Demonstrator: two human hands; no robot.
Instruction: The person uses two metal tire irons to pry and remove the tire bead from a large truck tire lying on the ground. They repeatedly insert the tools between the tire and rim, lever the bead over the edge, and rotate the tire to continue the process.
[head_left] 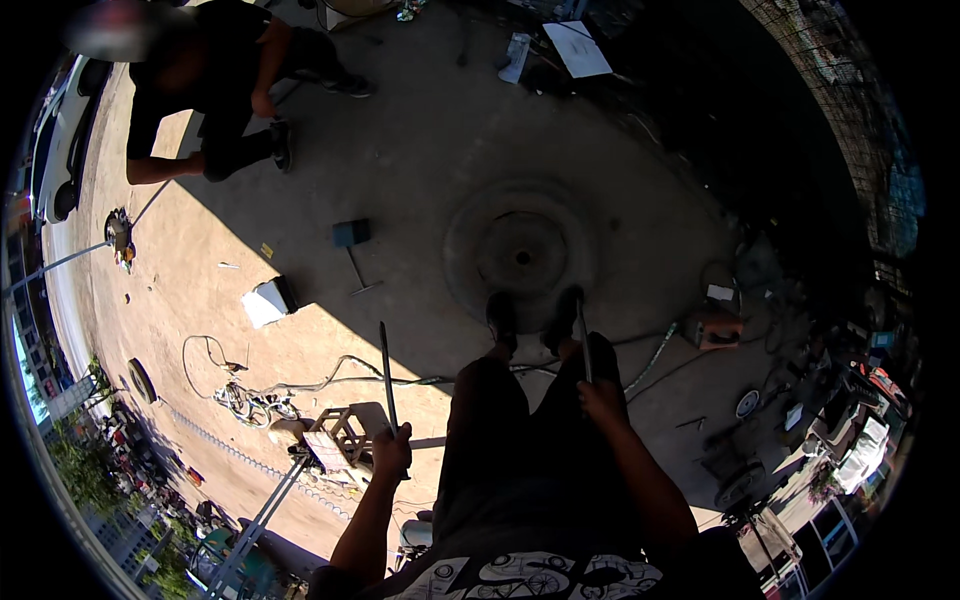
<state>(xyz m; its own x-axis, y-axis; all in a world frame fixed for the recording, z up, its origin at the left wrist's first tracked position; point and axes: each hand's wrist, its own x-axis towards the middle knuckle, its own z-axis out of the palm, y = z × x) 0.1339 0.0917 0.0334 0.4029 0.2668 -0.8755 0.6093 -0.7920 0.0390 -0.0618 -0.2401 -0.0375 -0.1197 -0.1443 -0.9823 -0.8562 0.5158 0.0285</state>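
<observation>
Gripping a rod point(388, 375) in left hand point(391, 453), a second rod point(585, 340) in right hand point(602, 402), fingers curled round near ends, likely for reach; standing at a flat-lying wheel point(503, 248).

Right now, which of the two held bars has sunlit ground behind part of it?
The bar in the left hand; the other bar, in the right hand, shows only against dark surroundings.

The left bar point(388, 370) and right bar point(585, 345) are plain dull grey. The ground point(190, 320) is sandy tan in sunlight, grey-brown in shade. A hammer-shaped thing point(350, 233) has a blue-grey block; a sheet point(577, 50) is white; the dark shirt point(530, 575) carries a white vehicle-and-lettering print.
</observation>
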